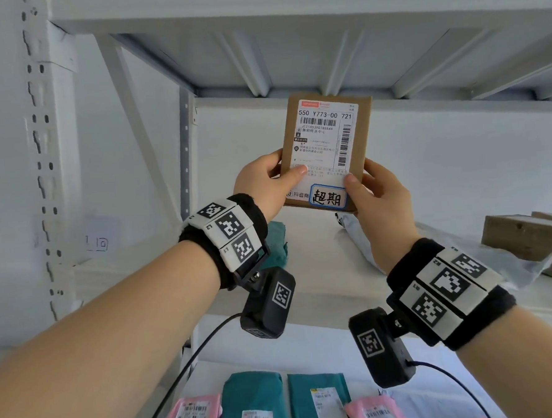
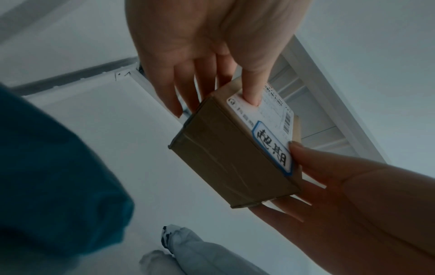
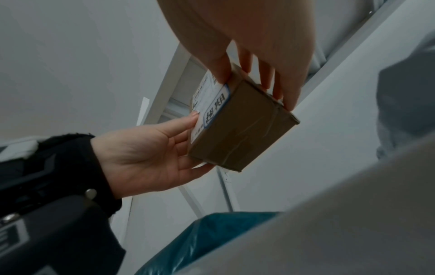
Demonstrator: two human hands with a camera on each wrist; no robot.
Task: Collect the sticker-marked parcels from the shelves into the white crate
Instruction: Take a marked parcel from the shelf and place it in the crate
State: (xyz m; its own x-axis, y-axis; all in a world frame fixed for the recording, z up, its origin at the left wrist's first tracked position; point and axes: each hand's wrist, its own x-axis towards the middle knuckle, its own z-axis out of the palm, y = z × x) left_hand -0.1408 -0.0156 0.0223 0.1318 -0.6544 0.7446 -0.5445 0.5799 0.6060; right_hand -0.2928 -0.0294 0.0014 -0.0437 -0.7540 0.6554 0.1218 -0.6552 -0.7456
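Observation:
I hold a small brown cardboard parcel upright in front of the middle shelf with both hands. It carries a white shipping label and, at its bottom edge, a blue-bordered sticker with handwritten characters. My left hand grips its left side, thumb on the label. My right hand grips its right side, thumb beside the sticker. The left wrist view shows the parcel between both hands, the sticker facing up. The right wrist view shows the parcel's taped underside. No white crate is in view.
A teal bag, a grey poly bag and brown boxes lie on the shelf behind the parcel. Pink and teal parcels lie on the shelf below. A perforated upright stands left; the upper shelf hangs overhead.

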